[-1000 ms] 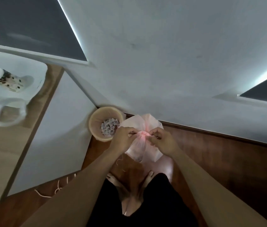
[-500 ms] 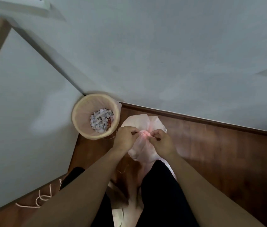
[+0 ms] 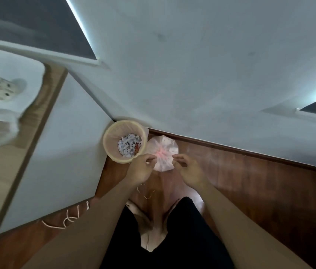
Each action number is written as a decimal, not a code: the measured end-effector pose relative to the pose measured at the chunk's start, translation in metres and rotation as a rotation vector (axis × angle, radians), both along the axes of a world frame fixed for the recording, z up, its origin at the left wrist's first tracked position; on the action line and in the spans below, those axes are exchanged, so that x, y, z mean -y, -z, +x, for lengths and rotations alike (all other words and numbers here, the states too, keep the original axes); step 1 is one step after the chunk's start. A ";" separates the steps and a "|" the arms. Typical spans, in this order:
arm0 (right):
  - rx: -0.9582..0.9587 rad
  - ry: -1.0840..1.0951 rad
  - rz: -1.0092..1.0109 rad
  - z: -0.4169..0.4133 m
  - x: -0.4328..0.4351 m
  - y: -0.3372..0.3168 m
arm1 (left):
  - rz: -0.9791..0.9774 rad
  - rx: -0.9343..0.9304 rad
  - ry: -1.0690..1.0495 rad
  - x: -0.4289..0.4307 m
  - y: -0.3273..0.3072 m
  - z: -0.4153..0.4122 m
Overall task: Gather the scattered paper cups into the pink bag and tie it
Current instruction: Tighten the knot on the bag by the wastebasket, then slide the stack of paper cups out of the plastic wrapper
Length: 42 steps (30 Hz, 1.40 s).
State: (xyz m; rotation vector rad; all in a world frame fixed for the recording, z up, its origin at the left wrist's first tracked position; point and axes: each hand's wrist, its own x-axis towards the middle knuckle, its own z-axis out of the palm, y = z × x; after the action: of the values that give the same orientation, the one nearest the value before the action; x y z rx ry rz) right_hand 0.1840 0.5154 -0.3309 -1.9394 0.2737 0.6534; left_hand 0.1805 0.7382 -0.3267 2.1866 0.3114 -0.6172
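We see a pink bag (image 3: pixel 162 153) of thin, translucent plastic film, gathered into fine creases. Beside it, the round bin (image 3: pixel 124 141) looks matt and cream, lined with similar sheer film and holding shredded paper (image 3: pixel 129 148). The floor (image 3: pixel 260 183) is dark wood with a soft sheen; the wall (image 3: pixel 201 74) is matt and painted.

bin (image 3: pixel 124 141): on floor (image 3: pixel 260 183), in far corner, against wall (image 3: pixel 192 74)
pink bag (image 3: pixel 163 153): touching bin's right side
left hand (image 3: pixel 142 168), right hand (image 3: pixel 189 170): near side of bag, apart
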 end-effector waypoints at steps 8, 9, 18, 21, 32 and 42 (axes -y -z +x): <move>0.037 -0.062 -0.003 -0.018 0.006 -0.187 | -0.062 -0.027 -0.062 -0.010 -0.188 -0.039; 0.042 -0.065 -0.009 -0.019 0.006 -0.203 | -0.065 -0.032 -0.071 -0.011 -0.203 -0.043; 0.117 -0.169 0.009 -0.017 -0.020 -0.275 | -0.036 0.050 -0.204 -0.044 -0.284 -0.076; 0.131 -0.212 0.034 -0.013 -0.045 -0.288 | -0.007 0.078 -0.267 -0.069 -0.298 -0.085; 0.196 -0.318 0.050 -0.007 -0.153 -0.316 | -0.062 0.191 -0.386 -0.169 -0.324 -0.115; 0.194 -0.311 0.038 -0.051 -0.297 -0.329 | -0.112 0.175 -0.447 -0.328 -0.329 -0.161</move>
State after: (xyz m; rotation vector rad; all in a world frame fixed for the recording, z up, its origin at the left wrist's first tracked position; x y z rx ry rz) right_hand 0.1328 0.8121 -0.0021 -2.0099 -0.1630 0.6584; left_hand 0.0195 1.0662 0.0026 1.9575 0.6326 -0.1883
